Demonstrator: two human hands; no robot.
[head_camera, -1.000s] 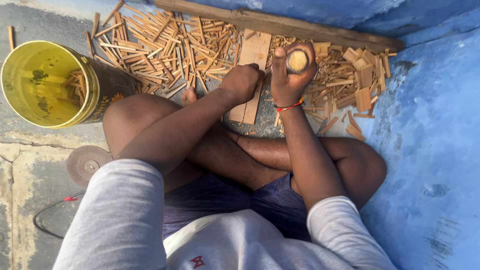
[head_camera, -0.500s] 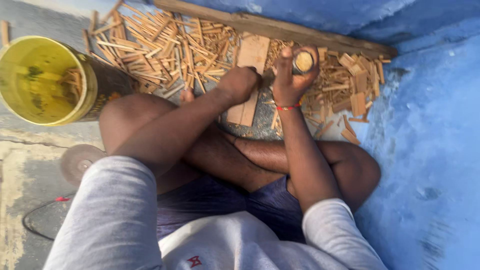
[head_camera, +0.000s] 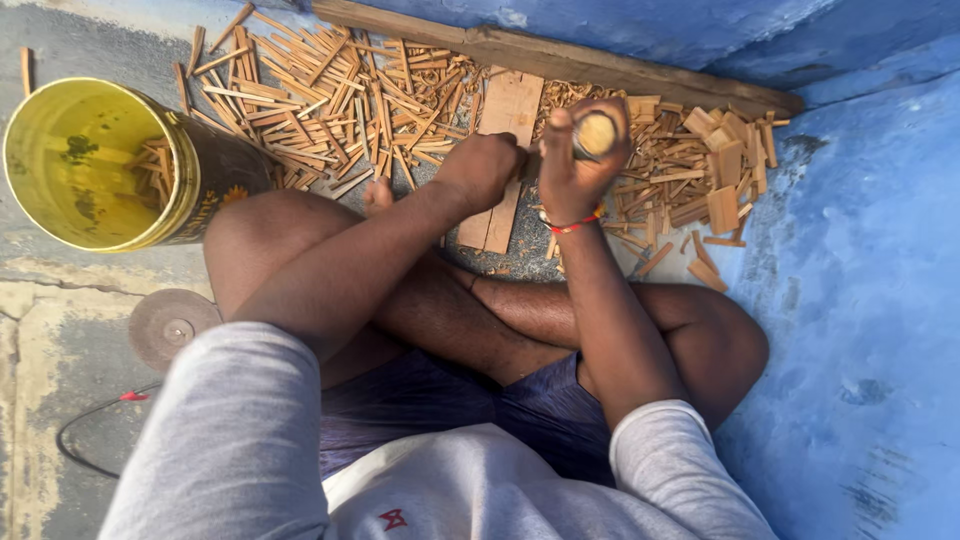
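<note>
The person sits cross-legged on the concrete floor against a blue wall (head_camera: 860, 300). Their right hand (head_camera: 578, 160) is curled tight around a round wooden handle (head_camera: 596, 133), its pale end facing up, a red thread band on the wrist. The left hand (head_camera: 482, 168) is closed into a fist just beside it, over a flat wooden board (head_camera: 508, 110) lying on the ground; what it grips I cannot tell. Split wood sticks (head_camera: 330, 90) lie heaped ahead, short chunks (head_camera: 715, 170) to the right. A yellow bucket (head_camera: 90, 165) lies tipped at the left, a grinding disc (head_camera: 168, 325) near the knee
</note>
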